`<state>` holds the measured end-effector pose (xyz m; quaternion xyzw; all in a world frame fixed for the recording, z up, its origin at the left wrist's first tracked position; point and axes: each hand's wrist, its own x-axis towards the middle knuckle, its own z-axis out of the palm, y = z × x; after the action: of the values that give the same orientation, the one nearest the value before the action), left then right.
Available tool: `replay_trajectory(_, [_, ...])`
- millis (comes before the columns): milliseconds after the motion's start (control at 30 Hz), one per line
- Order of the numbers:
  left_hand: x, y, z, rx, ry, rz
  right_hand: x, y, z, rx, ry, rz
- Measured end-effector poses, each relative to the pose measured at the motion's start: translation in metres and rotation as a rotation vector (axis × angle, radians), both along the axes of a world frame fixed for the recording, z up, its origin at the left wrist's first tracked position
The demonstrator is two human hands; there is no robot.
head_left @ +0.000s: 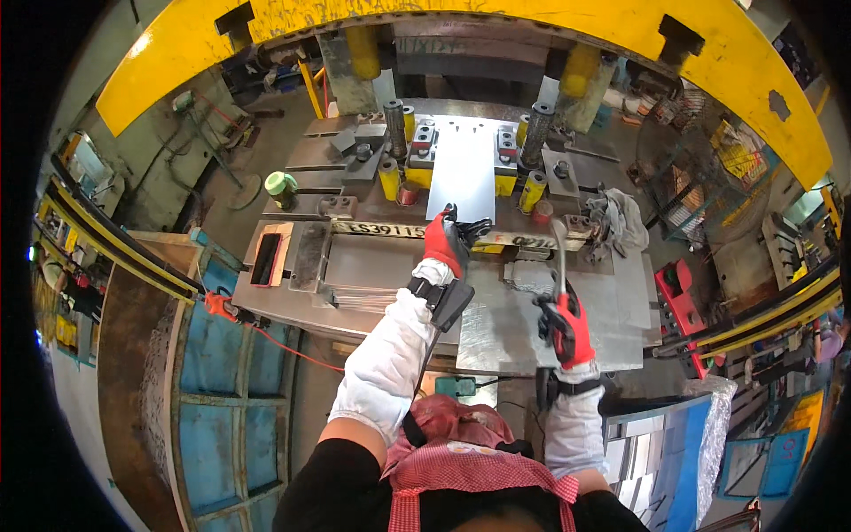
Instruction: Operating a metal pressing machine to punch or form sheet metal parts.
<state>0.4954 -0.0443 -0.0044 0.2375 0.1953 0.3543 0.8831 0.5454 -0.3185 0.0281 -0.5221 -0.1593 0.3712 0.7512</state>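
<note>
Head view shows a yellow beam (496, 12) of a big press arching across the top, with a steel tabletop (297, 306) spread out below it. A wide grey metal sheet (603, 341) lies on the near right part of this tabletop. Farther back, a narrower pale sheet (463, 173) lies between the yellow posts, its near edge toward the person. A crumpled grey cloth (616, 222) rests on the right side. The left grip (446, 244), in a red and black glove, is at the near edge of the pale sheet, fingers bent; whether it pinches the metal or only touches it, I cannot tell. The right grip (568, 330), gloved alike, is clenched around a slim stick tool (562, 270), which points away from the person, above the grey sheet. A green-topped cup (280, 186) stands at the left.
</note>
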Motion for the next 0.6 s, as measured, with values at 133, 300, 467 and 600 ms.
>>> replay_trajectory(133, [0.006, -0.009, 0.01, -0.078, 0.01, 0.011, 0.025, -0.077, -0.079, -0.189, -0.064, -0.205])
replay_trajectory(300, [0.001, -0.003, 0.005, 0.028, 0.039, 0.066, 0.065, -0.108, -0.164, -0.13, -0.17, -0.435])
replay_trajectory(467, [0.006, -0.014, 0.018, -0.043, 0.042, 0.079, 0.083, -0.111, -0.159, -0.176, -0.031, -0.281])
replay_trajectory(600, [0.003, -0.009, 0.018, 0.008, 0.057, 0.089, 0.096, -0.119, -0.18, -0.164, 0.19, -0.16])
